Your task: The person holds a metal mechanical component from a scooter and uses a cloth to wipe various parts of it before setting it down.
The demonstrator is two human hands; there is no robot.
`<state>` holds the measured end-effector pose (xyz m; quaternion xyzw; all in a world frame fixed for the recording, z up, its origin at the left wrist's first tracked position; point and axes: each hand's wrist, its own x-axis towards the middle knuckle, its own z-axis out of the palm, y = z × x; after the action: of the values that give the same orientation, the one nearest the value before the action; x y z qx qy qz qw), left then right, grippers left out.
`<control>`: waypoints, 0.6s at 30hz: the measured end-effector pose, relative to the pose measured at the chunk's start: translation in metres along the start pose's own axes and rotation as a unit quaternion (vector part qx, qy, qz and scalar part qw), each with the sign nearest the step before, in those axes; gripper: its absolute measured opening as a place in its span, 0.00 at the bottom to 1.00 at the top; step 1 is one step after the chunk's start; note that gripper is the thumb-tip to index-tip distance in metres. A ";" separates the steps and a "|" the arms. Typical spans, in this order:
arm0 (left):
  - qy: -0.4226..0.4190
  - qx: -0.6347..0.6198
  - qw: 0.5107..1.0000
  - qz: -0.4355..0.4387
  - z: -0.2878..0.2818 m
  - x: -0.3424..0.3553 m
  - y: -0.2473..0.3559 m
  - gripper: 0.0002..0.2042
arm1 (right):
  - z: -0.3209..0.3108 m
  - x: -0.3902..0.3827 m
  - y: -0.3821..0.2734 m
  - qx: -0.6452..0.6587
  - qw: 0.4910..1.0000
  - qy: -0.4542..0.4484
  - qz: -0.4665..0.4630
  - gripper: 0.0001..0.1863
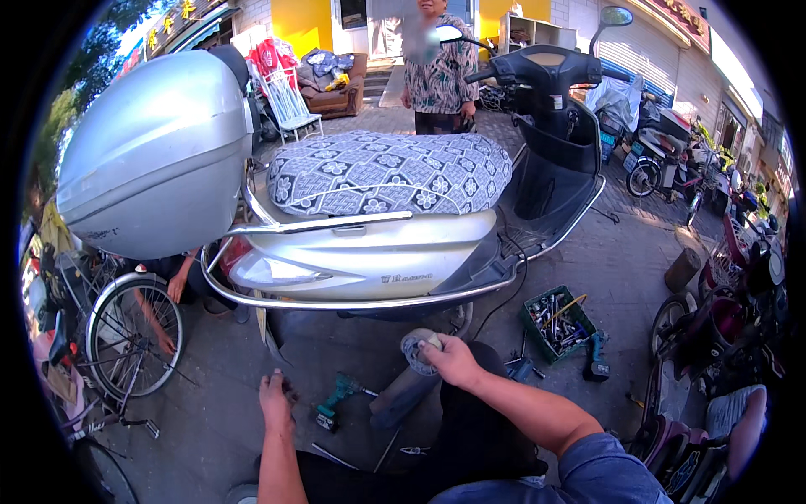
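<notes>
My right hand (445, 361) grips a grey ring-shaped object (416, 353), too small to identify, below the middle of the silver scooter (353, 260). My left hand (277, 399) is lower and to the left, its fingers loosely bent and apart, holding nothing I can make out. A teal drill (340, 391) lies on the pavement between my hands, with loose metal bars (334, 454) nearer me. A green crate of tools (571, 343) sits to the right, beside a second power drill (597, 361).
A bicycle (126, 290) stands at left, where another person's hands (175, 286) reach by its wheel. Another person (441, 84) stands behind the scooter. Parked bikes and scooters (697, 336) line the right, near a dark cylinder (682, 269). A black cable (495, 307) hangs to the pavement.
</notes>
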<state>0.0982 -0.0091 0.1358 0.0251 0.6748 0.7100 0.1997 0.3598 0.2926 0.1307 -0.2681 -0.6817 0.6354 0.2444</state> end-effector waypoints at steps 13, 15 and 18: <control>-0.033 -0.087 0.995 -0.021 -0.013 -0.002 0.032 0.16 | 0.014 0.007 -0.053 -0.050 0.997 -0.055 -0.023 0.18; -0.011 0.020 1.000 -0.017 -0.004 -0.012 0.011 0.15 | 0.028 0.007 -0.014 -0.100 0.991 -0.091 -0.002 0.17; -0.081 0.164 0.978 -0.096 -0.005 0.004 -0.037 0.15 | 0.050 -0.009 0.011 -0.172 0.976 -0.133 0.029 0.19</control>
<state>0.1020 -0.0119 0.0981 0.0504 0.7629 0.5630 0.3139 0.3331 0.2503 0.1164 -0.2390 -0.7992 0.5451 0.0835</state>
